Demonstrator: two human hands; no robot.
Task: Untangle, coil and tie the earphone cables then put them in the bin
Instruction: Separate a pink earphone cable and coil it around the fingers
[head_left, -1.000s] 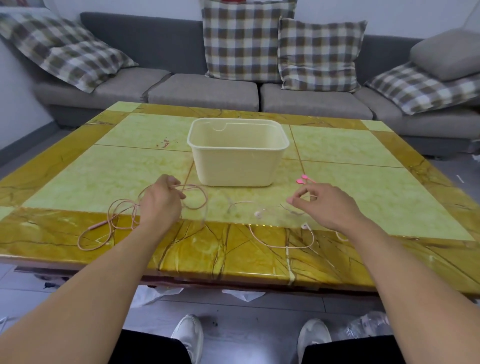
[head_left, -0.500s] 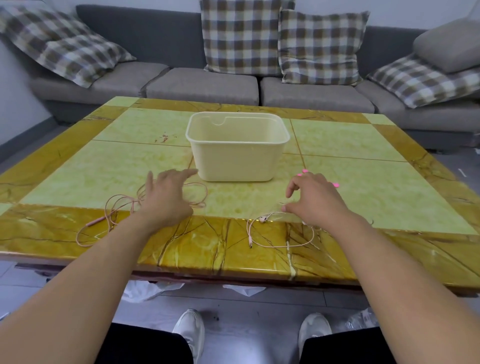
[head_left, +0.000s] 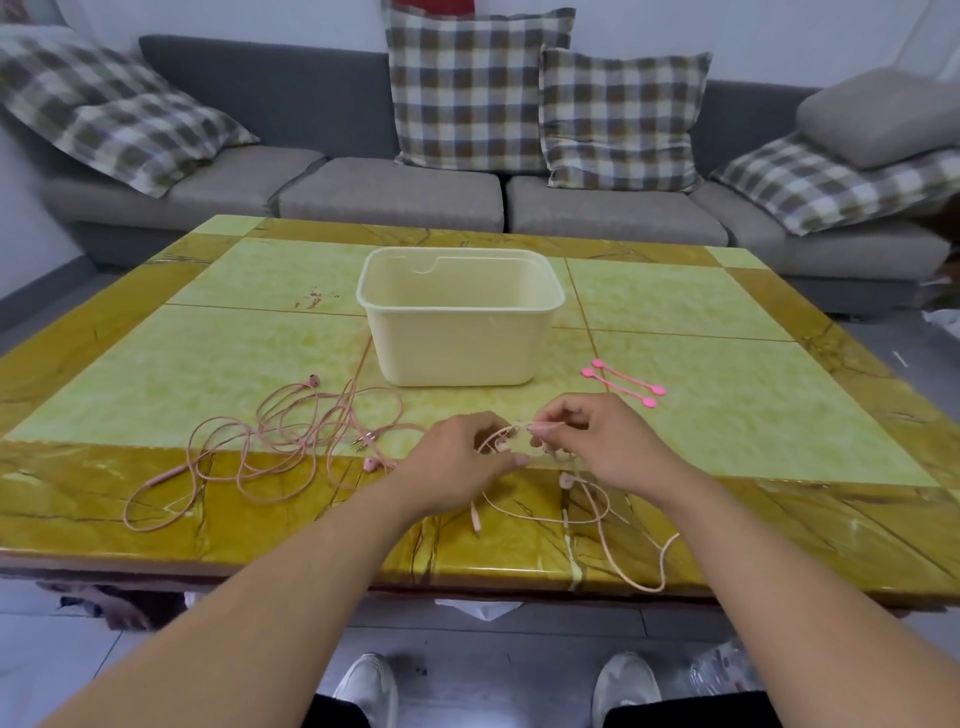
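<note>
A cream plastic bin (head_left: 460, 340) stands open in the middle of the table. Left of my hands lies a loose pink earphone cable tangle (head_left: 291, 441). A second pale pink earphone cable (head_left: 597, 514) runs from between my hands down over the table's front edge. My left hand (head_left: 457, 462) and my right hand (head_left: 587, 441) meet in front of the bin, both pinching this second cable a little above the table. Two pink cable ties (head_left: 623, 384) lie to the right of the bin.
The green and amber marble table (head_left: 208, 364) has its front edge close to my knees. A grey sofa (head_left: 389, 192) with checked cushions runs behind it. My white shoes (head_left: 366, 691) show on the floor below.
My left hand left the pink tangle and moved right to join my right hand. Both hands have lifted the second cable off the table. The cable ties are uncovered.
</note>
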